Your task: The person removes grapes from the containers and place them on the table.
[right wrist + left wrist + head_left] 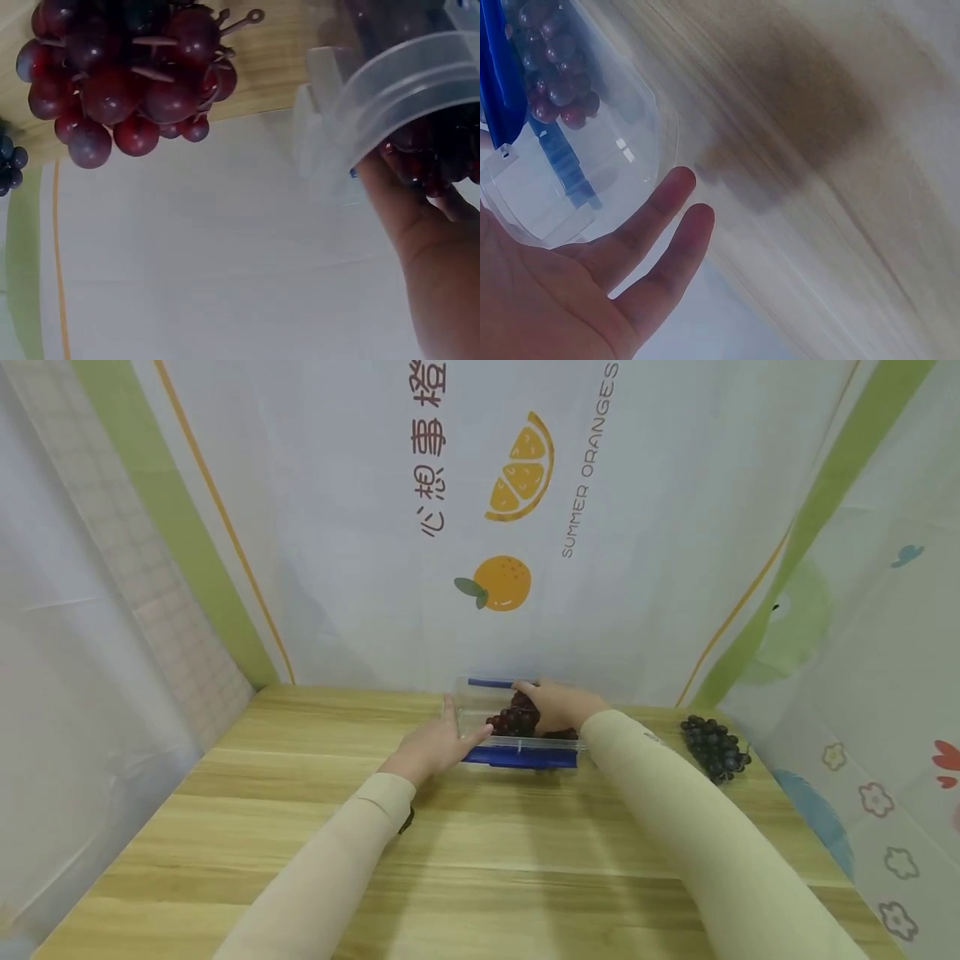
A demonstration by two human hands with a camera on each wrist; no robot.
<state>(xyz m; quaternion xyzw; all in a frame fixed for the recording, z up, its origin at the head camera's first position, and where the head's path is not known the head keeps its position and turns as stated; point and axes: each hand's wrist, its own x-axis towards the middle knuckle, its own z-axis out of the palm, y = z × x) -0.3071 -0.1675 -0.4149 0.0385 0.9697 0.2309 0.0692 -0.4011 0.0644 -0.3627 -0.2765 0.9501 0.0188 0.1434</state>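
A clear plastic container [517, 744] with blue latches stands near the far edge of the table. Dark red grapes [513, 720] are inside it, also visible through the wall in the left wrist view. My left hand [431, 747] is at the container's left end; its fingers are straight and its thumb lies along the front rim. My right hand [558, 706] reaches in over the right part and grips the red grapes [431, 154]; its fingertips are partly hidden. Another red grape bunch [124, 79] shows in the right wrist view, outside the container.
A black grape bunch [715, 748] lies at the table's right edge. A small dark thing [407, 820] peeks out beside my left sleeve, mostly hidden. Behind the wooden table [465, 877] hangs a white curtain [360, 610] with orange prints.
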